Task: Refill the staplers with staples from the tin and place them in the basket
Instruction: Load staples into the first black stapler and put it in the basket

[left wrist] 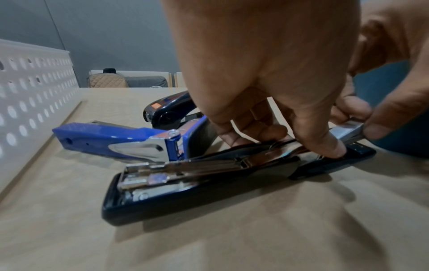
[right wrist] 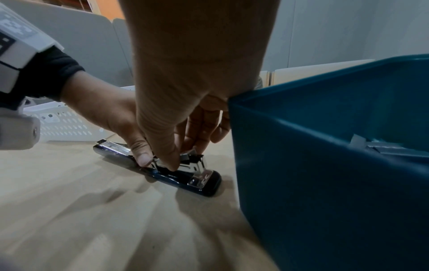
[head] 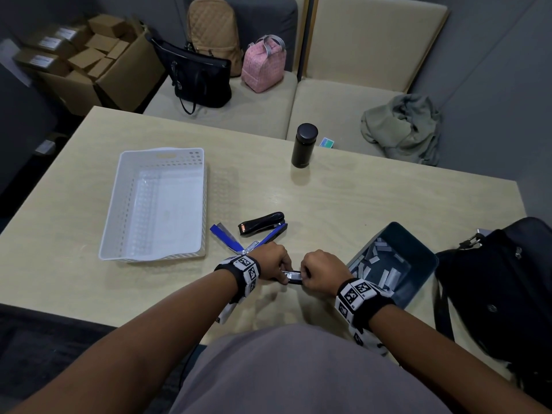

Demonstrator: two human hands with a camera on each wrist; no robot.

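A dark blue stapler (left wrist: pixel 185 185) lies opened flat on the table near its front edge, its metal magazine facing up. My left hand (head: pixel 279 268) grips it around the magazine, thumb (left wrist: pixel 329 146) down on the base. My right hand (right wrist: pixel 178 161) pinches a strip of staples (left wrist: pixel 348 129) at the magazine's front end. A bright blue stapler (head: pixel 248 239) lies opened just behind my left hand, and a closed black stapler (head: pixel 263 223) sits behind that. The white perforated basket (head: pixel 119 204) stands to the left. The teal tin (head: pixel 418 258), with several staple strips inside, stands right of my right hand.
A black flask (head: pixel 304 144) stands at the table's far side. A black bag (head: pixel 501 294) rests on the table's right edge beside the tin. Bags, a folded cloth and cardboard boxes lie on the seats beyond the table.
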